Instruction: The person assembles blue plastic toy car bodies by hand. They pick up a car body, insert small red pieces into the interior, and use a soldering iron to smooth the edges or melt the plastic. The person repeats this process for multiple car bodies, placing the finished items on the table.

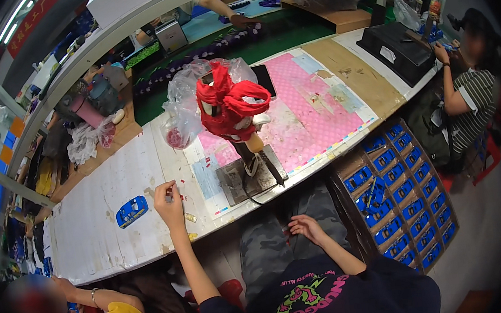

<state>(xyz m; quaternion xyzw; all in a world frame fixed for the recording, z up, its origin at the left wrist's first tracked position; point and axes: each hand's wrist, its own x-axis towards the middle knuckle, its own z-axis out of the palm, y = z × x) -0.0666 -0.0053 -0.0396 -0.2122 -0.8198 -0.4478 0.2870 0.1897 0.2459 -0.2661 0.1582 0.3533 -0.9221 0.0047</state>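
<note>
My left hand (169, 203) is up on the counter (106, 233), fingers pinching a small red bit beside the blue toy car (132, 211). Right hand (305, 226) rests spread on my lap. Risk: the tiny piece could slip and get lost among the scraps.

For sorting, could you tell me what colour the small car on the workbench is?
The car is blue, seen in the head view.
</note>
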